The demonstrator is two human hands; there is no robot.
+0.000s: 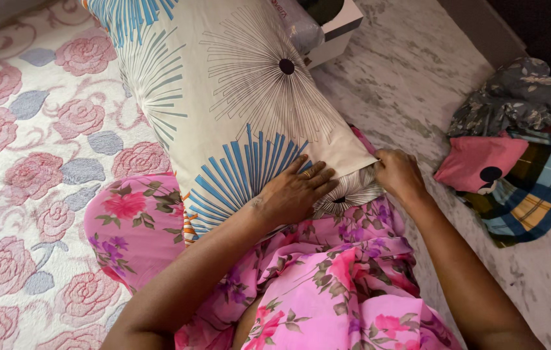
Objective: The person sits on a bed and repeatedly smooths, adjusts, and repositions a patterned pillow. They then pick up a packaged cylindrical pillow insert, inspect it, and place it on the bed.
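A large pillow (pixel 223 91) in a cream cover with blue and grey starburst prints lies across my lap, reaching up to the top of the view. My left hand (pixel 295 191) rests flat on the cover near its lower end, fingers spread. My right hand (pixel 397 174) pinches the open edge of the cover at the pillow's lower right corner, where the cloth is bunched. I wear pink floral clothing (pixel 327 279).
A bedspread with pink roses (pixel 35 162) fills the left. A marble-patterned floor (pixel 418 78) runs on the right. A heap of cloths (pixel 522 149), floral, pink and plaid, lies at right. A white box (pixel 334 29) and a clear wrapped item sit above the pillow.
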